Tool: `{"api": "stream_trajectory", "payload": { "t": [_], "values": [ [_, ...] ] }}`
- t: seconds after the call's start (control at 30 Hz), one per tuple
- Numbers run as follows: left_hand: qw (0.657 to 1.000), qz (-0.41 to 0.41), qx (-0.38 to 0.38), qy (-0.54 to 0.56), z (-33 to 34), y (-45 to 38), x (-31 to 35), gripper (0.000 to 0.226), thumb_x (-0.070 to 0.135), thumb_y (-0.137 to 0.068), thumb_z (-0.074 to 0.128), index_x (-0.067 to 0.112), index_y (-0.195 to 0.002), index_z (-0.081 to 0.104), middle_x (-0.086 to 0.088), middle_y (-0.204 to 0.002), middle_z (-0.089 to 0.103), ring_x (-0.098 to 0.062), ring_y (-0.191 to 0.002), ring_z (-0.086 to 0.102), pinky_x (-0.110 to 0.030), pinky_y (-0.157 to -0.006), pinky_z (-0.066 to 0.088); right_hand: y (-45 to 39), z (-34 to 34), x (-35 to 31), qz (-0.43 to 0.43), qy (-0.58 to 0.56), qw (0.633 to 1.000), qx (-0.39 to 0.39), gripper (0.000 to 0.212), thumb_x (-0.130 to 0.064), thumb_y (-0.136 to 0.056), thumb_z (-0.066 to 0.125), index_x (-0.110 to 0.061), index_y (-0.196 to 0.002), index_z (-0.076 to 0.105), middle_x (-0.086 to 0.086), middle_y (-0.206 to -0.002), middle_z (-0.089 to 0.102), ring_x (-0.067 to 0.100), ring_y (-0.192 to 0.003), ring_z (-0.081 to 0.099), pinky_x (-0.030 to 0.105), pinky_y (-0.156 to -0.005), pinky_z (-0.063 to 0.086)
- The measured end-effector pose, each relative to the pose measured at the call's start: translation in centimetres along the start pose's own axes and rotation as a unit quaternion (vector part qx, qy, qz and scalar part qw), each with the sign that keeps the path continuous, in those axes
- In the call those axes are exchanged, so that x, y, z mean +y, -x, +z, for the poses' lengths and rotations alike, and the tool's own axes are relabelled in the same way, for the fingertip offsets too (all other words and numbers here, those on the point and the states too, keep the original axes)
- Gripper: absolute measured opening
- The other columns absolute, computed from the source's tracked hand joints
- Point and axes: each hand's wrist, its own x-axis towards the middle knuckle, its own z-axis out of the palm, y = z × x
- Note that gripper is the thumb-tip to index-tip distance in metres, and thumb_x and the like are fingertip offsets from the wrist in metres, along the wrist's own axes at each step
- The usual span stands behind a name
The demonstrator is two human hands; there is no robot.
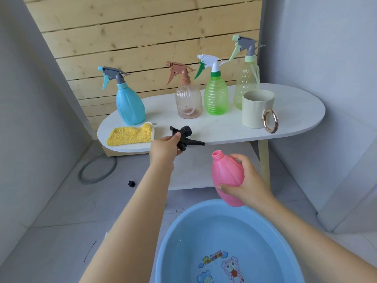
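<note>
The pink bottle [226, 176], just off the desk's front edge, is looking like smooth, opaque matt plastic, and the black trigger head [184, 137] at that edge is showing dull hard plastic. The desk [295, 111] is presenting a smooth white top with a faint sheen. On the desk, the yellow cloth [130, 134] is looking nubbly and fuzzy, the blue spray bottle [130, 105] is appearing opaque and satin, and the clear ribbed bottle [188, 103], green bottle [216, 97] and pale bottle [246, 78] are showing see-through glossy plastic. The cream cup [257, 111] is appearing matt, its ring handle [275, 122] gleaming like polished rose-gold metal. Behind the desk, the plank wall [142, 27] is showing bare knotty wood. Below the desk's front, the basin [183, 231] is shining as glossy blue plastic.
</note>
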Motion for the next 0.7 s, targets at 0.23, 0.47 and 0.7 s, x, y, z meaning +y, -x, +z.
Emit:
{"api": "stream_trajectory", "payload": {
  "t": [0.23, 0.47, 0.7],
  "values": [
    [0.993, 0.045, -0.02, -0.109, 1.4, -2.1, 0.7, 0.018, 0.02, -0.092, 0.056, 0.01, -0.077, 0.054, -0.008, -0.073, 0.047, -0.021, -0.076, 0.045, -0.027, -0.065, 0.032, -0.3, -0.8, -0.5, 0.0, -0.018, 1.0, 0.014, 0.086, -0.033, -0.061, 0.087, -0.034, -0.13, 0.036, -0.008, -0.131, 0.044, 0.014, -0.114, 0.047, 0.029, -0.085, 0.042],
    [0.979, 0.139, -0.065, -0.138, 0.4, 2.3, -0.3, 0.039, 0.015, -0.097, 0.049, 0.016, -0.136, 0.051, 0.005, -0.119, 0.057, 0.009, -0.087, 0.051, -0.009, -0.073, 0.038, 0.4, -1.1, -1.6, -0.003, -0.08, 0.997, -0.001, 0.076, -0.033, -0.073, 0.079, -0.032, -0.135, 0.035, -0.015, -0.127, 0.045, 0.008, -0.109, 0.049, 0.014, -0.076, 0.039],
    [0.936, 0.122, -0.294, -0.152, -0.9, 5.5, -2.2, 0.057, 0.023, -0.088, 0.066, 0.03, -0.139, 0.042, 0.011, -0.137, 0.049, 0.0, -0.124, 0.047, -0.014, -0.096, 0.037, 0.4, -1.9, -2.4, 0.079, -0.227, 0.968, -0.068, 0.063, -0.055, -0.064, 0.068, -0.051, -0.122, 0.042, -0.027, -0.119, 0.053, -0.002, -0.11, 0.053, 0.026, -0.092, 0.043]
  ]
}}
